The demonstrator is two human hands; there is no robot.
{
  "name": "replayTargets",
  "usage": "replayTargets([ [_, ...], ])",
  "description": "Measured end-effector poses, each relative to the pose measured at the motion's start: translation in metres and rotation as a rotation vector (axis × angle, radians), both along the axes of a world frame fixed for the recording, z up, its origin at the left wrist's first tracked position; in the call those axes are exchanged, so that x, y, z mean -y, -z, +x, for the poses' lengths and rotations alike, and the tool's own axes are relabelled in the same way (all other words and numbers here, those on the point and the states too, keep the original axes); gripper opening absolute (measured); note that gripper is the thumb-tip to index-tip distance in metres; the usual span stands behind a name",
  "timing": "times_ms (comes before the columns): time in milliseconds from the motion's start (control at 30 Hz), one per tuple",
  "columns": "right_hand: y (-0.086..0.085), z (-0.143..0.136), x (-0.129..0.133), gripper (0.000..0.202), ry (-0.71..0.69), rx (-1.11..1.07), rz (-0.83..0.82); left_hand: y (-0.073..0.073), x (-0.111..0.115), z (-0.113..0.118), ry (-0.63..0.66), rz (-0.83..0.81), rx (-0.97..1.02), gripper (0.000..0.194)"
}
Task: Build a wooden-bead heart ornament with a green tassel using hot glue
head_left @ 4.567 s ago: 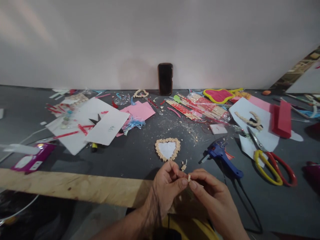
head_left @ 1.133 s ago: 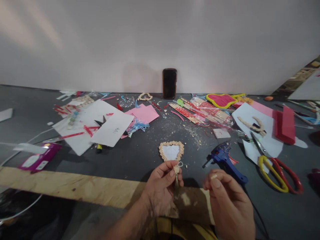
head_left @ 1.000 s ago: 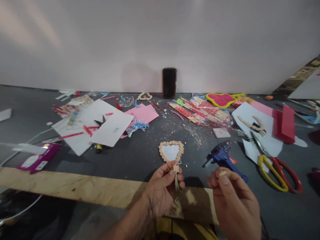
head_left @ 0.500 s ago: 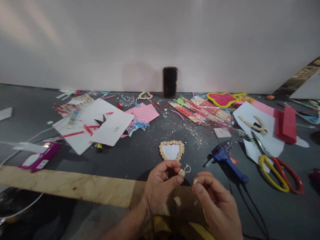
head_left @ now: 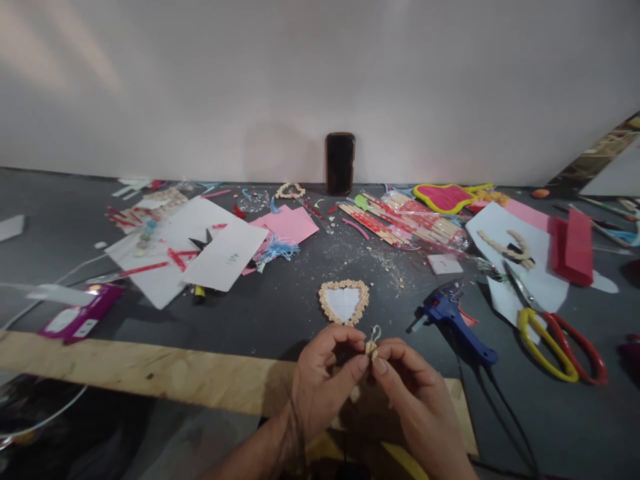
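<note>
My left hand pinches a small cluster of pale wooden pieces with a thin white loop rising from its top. Meeting it from the right, my right hand has thumb and forefinger pressed together at the cluster, on a small pale piece mostly covered by the fingertips. Just beyond my hands a heart lies flat on the dark table, white in the middle and edged with pale wooden bits. A blue glue gun rests to the right of my right hand.
Scissors with yellow and red handles lie at right by white paper. White sheets, pink paper and a purple box are on the left. A phone leans on the wall. A wooden board runs along the front edge.
My right hand has moved left and slightly up, bringing its small pale piece against the cluster in my left hand. My left hand has barely moved.
</note>
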State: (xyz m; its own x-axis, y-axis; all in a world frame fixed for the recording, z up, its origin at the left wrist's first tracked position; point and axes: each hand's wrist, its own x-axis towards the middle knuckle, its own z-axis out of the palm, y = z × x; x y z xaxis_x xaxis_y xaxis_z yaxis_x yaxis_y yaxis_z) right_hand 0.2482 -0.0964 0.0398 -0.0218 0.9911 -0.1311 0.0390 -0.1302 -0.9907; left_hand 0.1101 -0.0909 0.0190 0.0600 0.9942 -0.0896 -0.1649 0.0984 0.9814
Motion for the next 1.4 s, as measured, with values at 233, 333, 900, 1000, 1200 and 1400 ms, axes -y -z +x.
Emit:
replayTargets([
  [233,0.003,0.000,0.001,0.018,0.016,-0.051,0.032,0.006,-0.006,0.001,0.014,-0.162,0.326,0.016],
  [333,0.002,0.001,0.001,0.016,0.038,-0.050,0.056,0.008,-0.009,0.001,0.007,-0.192,0.464,0.021],
  [900,0.004,0.000,-0.001,0.012,0.053,0.151,0.193,0.007,-0.009,-0.001,0.021,-0.123,0.421,0.028],
  [1000,0.006,0.000,-0.001,0.011,0.056,0.212,0.234,0.004,-0.009,-0.001,0.019,-0.124,0.408,0.032],
  [1200,0.006,0.002,-0.002,0.010,0.032,0.277,0.284,-0.001,-0.011,-0.001,0.027,-0.137,0.400,0.039],
  [1400,0.002,0.003,-0.002,0.012,0.031,0.284,0.297,0.000,-0.011,-0.004,0.072,-0.124,0.382,0.041],
])
